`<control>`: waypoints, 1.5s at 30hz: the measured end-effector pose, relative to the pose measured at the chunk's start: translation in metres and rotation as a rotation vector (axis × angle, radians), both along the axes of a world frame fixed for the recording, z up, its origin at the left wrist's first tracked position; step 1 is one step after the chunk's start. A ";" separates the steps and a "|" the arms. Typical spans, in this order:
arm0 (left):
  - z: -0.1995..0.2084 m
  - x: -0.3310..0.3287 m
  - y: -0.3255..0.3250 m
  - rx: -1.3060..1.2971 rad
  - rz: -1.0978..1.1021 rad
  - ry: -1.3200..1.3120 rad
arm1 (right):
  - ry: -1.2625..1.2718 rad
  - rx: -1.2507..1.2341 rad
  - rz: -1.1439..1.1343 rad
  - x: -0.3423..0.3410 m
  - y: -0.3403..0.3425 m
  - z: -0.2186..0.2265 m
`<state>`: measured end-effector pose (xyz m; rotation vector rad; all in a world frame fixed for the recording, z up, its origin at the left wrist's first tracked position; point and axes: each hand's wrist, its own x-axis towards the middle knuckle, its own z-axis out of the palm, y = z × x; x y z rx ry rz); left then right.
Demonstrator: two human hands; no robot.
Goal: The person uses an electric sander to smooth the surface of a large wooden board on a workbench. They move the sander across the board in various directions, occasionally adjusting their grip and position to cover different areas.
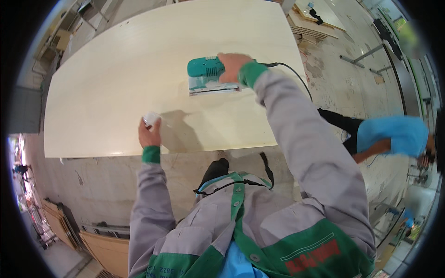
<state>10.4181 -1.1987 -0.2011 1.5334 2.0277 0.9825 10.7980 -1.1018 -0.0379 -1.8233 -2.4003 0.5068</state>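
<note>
A teal electric sheet sander (205,67) rests on a large cream-coloured board (106,83). My right hand (234,67) is wrapped round the rear of its body, and a black cord (289,69) runs off to the right over the board's edge. Near the front edge of the board, my left hand (149,134) has its fingers closed round a small white object (150,118), perhaps a wad or a cup; its exact kind is hard to make out. Both hands are well apart, the right one farther from me.
To the right, a person in a blue shirt (389,134) bends beside the board. Stacked panels (313,28) lie on the floor at the far right. Brown boards (106,250) lean at the lower left. A metal-legged stand (364,58) is on the right.
</note>
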 end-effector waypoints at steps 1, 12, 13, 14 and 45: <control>-0.005 -0.015 0.012 0.030 -0.053 -0.148 | -0.058 -0.245 -0.010 -0.004 0.025 -0.001; 0.005 0.013 0.013 0.056 0.274 -0.398 | 0.182 -0.414 -0.210 0.062 -0.063 -0.020; 0.015 0.029 -0.001 0.096 0.187 -0.386 | 0.217 -0.434 -0.229 0.077 -0.079 -0.020; 0.025 0.048 -0.015 0.092 0.108 -0.419 | 0.256 -0.444 -0.247 0.092 -0.095 -0.022; 0.142 0.407 -0.030 -0.298 -1.047 0.048 | 0.383 -0.525 -0.545 0.164 -0.270 -0.009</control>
